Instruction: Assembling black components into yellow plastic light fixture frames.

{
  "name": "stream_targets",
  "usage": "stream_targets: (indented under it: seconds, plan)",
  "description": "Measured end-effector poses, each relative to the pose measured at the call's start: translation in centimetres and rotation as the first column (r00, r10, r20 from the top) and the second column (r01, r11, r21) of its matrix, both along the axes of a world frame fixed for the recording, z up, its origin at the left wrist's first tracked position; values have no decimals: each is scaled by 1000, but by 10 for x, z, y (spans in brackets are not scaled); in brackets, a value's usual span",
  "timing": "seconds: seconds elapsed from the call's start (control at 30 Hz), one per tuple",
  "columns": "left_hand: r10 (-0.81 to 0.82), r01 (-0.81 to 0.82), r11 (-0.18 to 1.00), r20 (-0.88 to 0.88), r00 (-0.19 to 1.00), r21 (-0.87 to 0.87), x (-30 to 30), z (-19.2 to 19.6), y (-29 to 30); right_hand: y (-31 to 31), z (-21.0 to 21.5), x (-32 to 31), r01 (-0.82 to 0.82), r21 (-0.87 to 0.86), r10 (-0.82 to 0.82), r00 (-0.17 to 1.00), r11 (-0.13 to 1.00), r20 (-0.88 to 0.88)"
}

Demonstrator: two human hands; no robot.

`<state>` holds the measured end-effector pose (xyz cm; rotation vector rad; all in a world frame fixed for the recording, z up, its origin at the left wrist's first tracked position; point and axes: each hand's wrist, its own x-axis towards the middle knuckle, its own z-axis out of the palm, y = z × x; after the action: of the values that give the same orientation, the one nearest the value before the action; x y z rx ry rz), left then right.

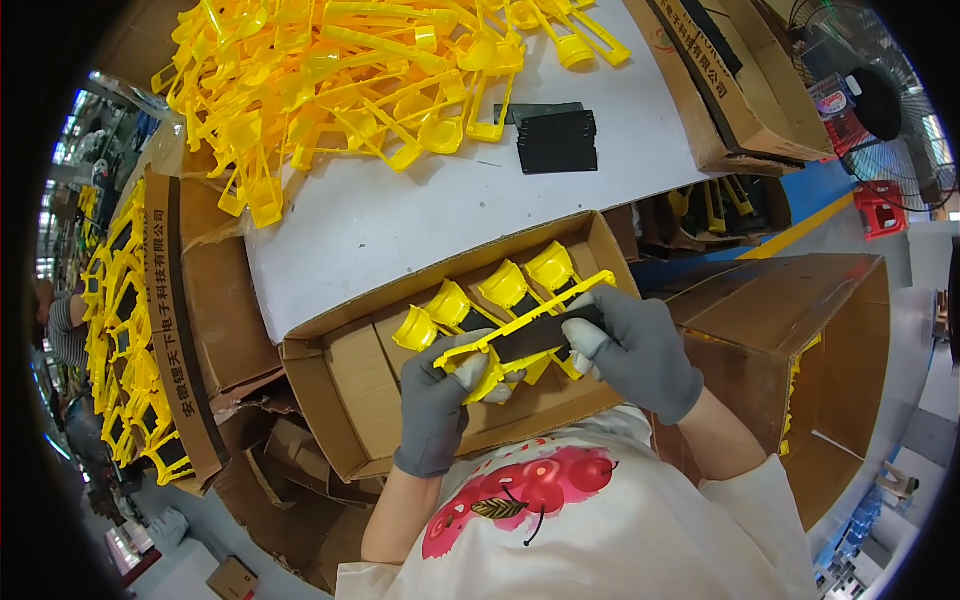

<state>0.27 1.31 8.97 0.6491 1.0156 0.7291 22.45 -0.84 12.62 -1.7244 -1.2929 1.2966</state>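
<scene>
Both ends of this frame (550, 306) are in my grip over the box (358, 375), left hand (430, 418) on one, right hand (645, 350) thumbing the panel (527, 341) near the other, and it looks light, stiff, maybe slick, so I'd hold its ends, sparing thin bars.

Bright, diffuse light is covering the worktop (350, 240) to its near edge; fisheye distortion is curving the view's rim.

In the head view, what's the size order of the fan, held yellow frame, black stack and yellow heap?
Yellow heap
Fan
Held yellow frame
Black stack
Apparent sizes only; the fan stands farther away.
</scene>
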Motion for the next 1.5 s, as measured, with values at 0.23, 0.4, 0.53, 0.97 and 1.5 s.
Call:
stream_targets:
  seconds: [0.23, 0.4, 0.53, 0.97, 1.5]
  plan:
    - [14, -9, 999, -122, 992, 48, 11, -1, -1, -1, -16, -4, -85, 117, 53, 965, 990, 257]
    - [-39, 49, 996, -141, 989, 71, -12, 4, 1, 7, -12, 9, -137, 639, -243, 848, 757, 470]
    - [-167, 179, 983, -188, 968, 47, -15, 6, 1, -10, -39, 10, -237, 99, 228, 969, 966, 100]
    - [-252, 271, 963, -316, 915, 15, -103, 7, 27, -14, -34, -13, -139, 180, 79, 949, 974, 307]
    - [172, 809, 549, -975, 140, 212, -41, -54, 61, 3, -65, 3, -321, -70, 280, 675, 944, 683]
